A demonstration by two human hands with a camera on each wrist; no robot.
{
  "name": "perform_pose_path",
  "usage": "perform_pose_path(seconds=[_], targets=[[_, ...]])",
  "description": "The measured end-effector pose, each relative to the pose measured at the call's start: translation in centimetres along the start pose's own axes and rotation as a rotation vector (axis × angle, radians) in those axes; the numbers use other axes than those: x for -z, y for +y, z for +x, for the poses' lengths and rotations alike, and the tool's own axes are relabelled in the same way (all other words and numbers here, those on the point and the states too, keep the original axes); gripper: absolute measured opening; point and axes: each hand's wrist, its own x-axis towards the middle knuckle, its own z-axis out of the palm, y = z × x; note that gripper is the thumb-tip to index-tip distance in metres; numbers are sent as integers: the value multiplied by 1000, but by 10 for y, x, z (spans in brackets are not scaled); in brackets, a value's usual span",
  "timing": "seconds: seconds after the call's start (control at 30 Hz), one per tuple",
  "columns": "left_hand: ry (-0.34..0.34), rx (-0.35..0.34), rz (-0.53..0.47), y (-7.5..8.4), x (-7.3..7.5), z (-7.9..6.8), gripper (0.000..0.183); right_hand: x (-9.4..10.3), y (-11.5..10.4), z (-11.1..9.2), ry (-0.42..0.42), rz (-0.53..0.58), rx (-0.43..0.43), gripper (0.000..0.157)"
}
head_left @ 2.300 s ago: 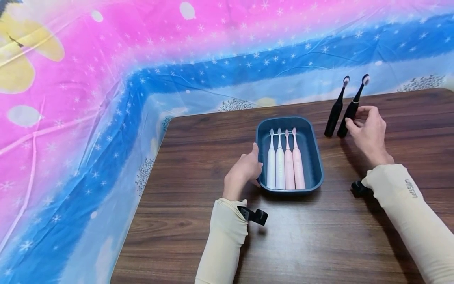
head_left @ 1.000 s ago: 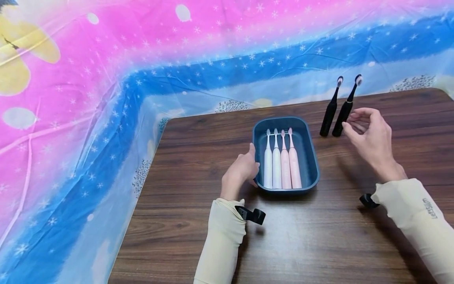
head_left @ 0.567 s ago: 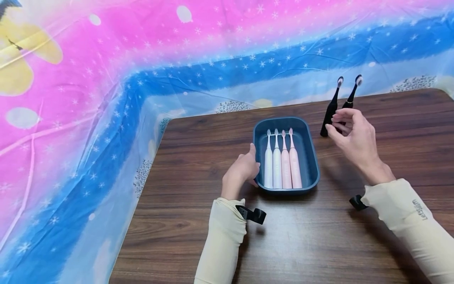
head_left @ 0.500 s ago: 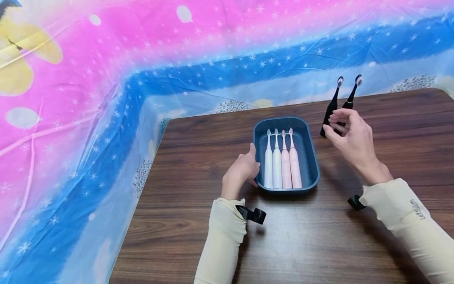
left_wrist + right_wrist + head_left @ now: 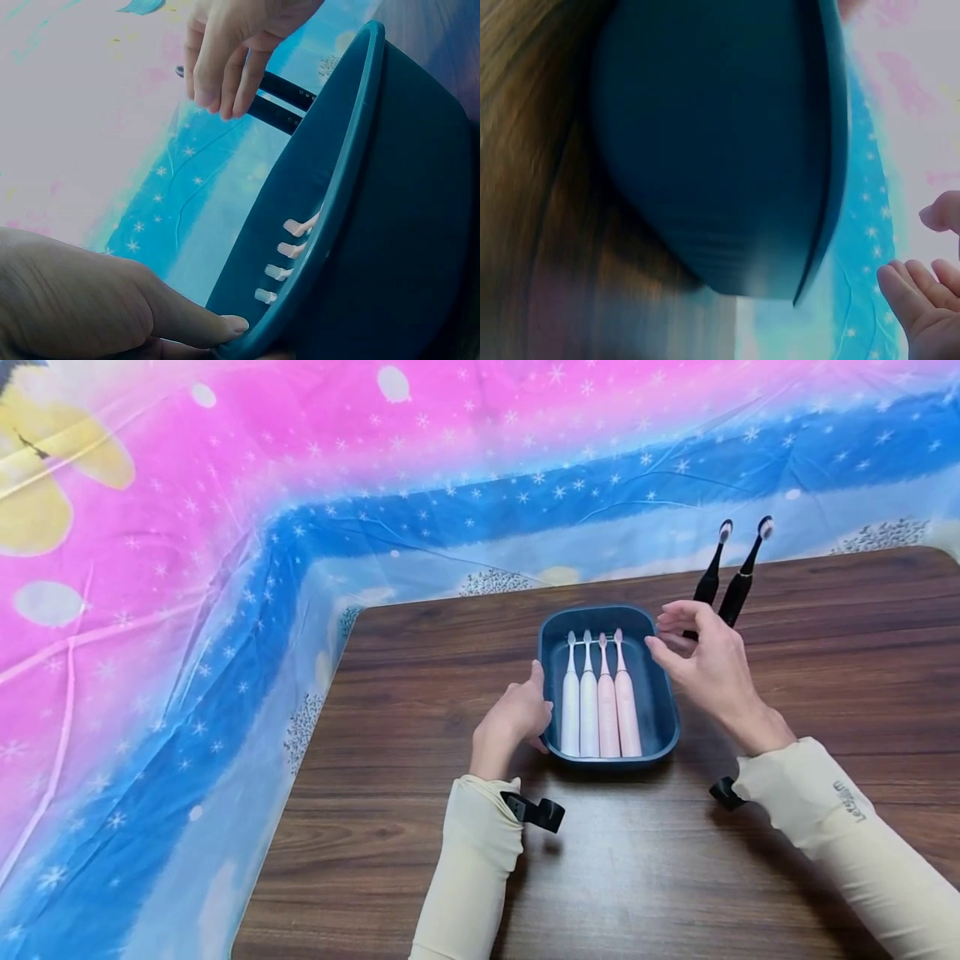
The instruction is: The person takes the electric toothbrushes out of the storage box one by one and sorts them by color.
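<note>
My left hand grips the left wall of a dark blue plastic box; in the left wrist view its thumb lies at the box's rim. Inside lie two white electric toothbrushes and two pink electric toothbrushes, side by side, heads toward the far end. My right hand hovers by the box's far right rim, holding nothing, with a gap between thumb and fingers. Behind it stand two black electric toothbrushes, a left one and a right one, upright, their lower parts partly hidden by the hand.
The brown wooden table carries the box and the black toothbrushes. Its far edge meets a pink and blue patterned cloth. Black camera mounts sit on both wrists and stick out over the table.
My right hand has left the right black toothbrush, which stays standing, and moved left past both black toothbrushes to the box's right rim. My left hand and the box have stayed in place.
</note>
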Motion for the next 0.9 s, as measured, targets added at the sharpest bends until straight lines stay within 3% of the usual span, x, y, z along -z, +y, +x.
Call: perform_pose_path(seconds=[0.63,0.9], targets=[[-20,-4,-42,0,1,-1,68,-27,-14,-5,-184,26,-82,41],[-13,-4,-37,-1,1,-1,68,-39,-16,-6,-273,-27,-158,47]])
